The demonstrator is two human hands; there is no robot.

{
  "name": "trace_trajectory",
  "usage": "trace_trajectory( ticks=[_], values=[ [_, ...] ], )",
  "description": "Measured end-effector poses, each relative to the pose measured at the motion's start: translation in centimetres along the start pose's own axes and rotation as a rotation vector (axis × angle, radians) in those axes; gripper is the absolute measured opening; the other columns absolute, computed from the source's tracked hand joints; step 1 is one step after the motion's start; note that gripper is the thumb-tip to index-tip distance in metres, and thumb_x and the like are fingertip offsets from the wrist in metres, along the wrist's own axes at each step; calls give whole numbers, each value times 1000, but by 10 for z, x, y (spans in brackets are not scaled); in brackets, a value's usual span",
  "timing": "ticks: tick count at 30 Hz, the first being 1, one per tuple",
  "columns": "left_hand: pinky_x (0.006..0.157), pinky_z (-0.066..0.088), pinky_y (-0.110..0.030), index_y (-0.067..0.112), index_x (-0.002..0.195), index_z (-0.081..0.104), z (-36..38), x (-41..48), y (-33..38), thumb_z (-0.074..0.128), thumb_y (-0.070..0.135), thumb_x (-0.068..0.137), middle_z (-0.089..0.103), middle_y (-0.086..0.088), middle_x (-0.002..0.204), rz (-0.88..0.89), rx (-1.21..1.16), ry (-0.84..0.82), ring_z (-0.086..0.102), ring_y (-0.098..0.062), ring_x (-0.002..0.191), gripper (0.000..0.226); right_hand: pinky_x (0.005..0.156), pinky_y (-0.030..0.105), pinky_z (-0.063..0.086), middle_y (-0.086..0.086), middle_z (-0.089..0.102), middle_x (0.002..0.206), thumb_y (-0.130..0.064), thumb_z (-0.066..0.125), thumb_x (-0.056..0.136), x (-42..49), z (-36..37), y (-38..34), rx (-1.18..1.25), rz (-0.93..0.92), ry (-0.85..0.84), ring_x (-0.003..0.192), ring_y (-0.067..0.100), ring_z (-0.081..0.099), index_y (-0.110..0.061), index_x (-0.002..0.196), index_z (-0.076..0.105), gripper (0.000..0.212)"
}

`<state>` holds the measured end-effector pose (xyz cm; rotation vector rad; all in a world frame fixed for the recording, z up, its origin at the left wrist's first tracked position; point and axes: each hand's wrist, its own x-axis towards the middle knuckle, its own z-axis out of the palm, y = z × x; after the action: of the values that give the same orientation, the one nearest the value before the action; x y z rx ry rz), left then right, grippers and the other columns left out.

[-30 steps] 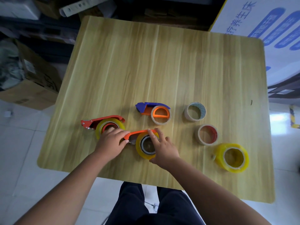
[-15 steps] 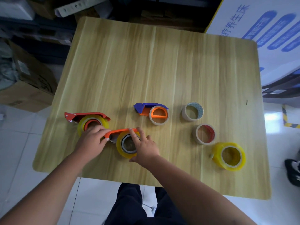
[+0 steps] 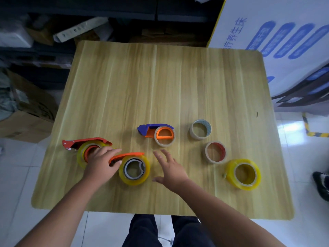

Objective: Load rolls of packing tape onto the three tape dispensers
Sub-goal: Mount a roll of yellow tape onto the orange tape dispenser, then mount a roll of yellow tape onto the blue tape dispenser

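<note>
Three dispensers lie on the wooden table (image 3: 160, 82). The red dispenser (image 3: 83, 142) at the left carries a yellow roll (image 3: 81, 155). The orange dispenser (image 3: 127, 155) in the middle carries a thick yellow roll (image 3: 134, 170). The purple-and-orange dispenser (image 3: 154, 129) carries a thin tan roll (image 3: 164, 136). My left hand (image 3: 101, 162) grips the front end of the orange dispenser and covers part of the red one's roll. My right hand (image 3: 170, 169) hovers open just right of the middle roll, fingers spread, holding nothing.
Three loose rolls lie at the right: a pale one (image 3: 200, 129), a red-lined one (image 3: 214, 152) and a big yellow one (image 3: 243, 174). Cardboard boxes (image 3: 26, 113) stand to the left, a printed white box (image 3: 277, 41) at the far right. A shoe (image 3: 320, 184) shows at the right edge.
My right hand has lifted off the middle yellow roll and moved right, fingers spread. My left hand stays on the orange dispenser.
</note>
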<state>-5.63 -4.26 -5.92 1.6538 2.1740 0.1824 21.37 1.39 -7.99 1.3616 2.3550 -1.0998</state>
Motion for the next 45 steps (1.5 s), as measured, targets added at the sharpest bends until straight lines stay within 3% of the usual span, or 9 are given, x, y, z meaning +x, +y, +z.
trace_trajectory(
  ticks=[3,6,9,12,22,27,36,40,45],
  values=[
    [91,44,-43,25,121,64,5,35,44,71,32,81,62,-2,116,62,-23,-2,53,-26,109,40,88,39,55,-5,4,163,-50,68,87,-14,-10,31,19,75,39,138,25,35,-43,152,8,88],
    [95,44,-40,25,130,56,9,79,87,66,30,85,59,-1,125,89,-27,-5,52,-24,113,46,97,39,50,-5,10,162,-51,66,87,-26,-17,55,44,117,76,140,23,33,-42,151,17,81],
    [89,49,-40,29,131,54,14,114,113,64,28,88,56,1,132,-85,1,-56,55,-25,113,44,105,39,43,-4,17,160,-50,66,87,-37,-22,76,63,156,100,140,22,32,-40,151,21,78],
    [83,51,-40,28,117,65,21,131,124,61,26,90,64,-3,120,-215,-20,-150,61,-27,103,28,112,39,34,0,24,157,-48,66,87,-45,-25,97,68,182,120,141,24,28,-35,151,25,78],
    [75,50,-35,34,100,71,52,94,168,58,34,91,63,2,101,-92,-49,-184,61,-23,91,16,112,38,33,4,33,152,-46,68,86,-40,-46,133,78,224,198,141,24,29,-27,151,29,78],
    [75,50,-33,35,101,70,67,66,179,56,43,89,64,4,100,-108,-89,-188,62,-21,89,20,100,35,43,-1,43,145,-45,69,85,-43,-42,120,123,235,165,128,23,46,-29,151,24,82],
    [68,50,-31,33,98,64,65,60,182,55,46,84,67,9,97,-157,-66,-132,63,-17,82,22,86,31,49,-9,47,137,-56,70,78,-45,-27,93,154,335,265,120,16,51,-26,144,29,83],
    [68,47,-30,28,119,59,66,55,181,55,43,89,65,6,107,-130,-94,-137,62,-15,88,34,95,32,46,-3,38,146,-56,69,78,-43,-26,88,75,343,271,129,20,44,-24,145,25,87],
    [86,52,-30,30,130,54,67,46,161,64,39,87,55,9,126,-63,-197,-272,59,-13,105,45,110,42,37,-1,11,162,-47,71,80,-29,-29,81,-26,238,189,144,27,24,-32,153,7,98]
  ],
)
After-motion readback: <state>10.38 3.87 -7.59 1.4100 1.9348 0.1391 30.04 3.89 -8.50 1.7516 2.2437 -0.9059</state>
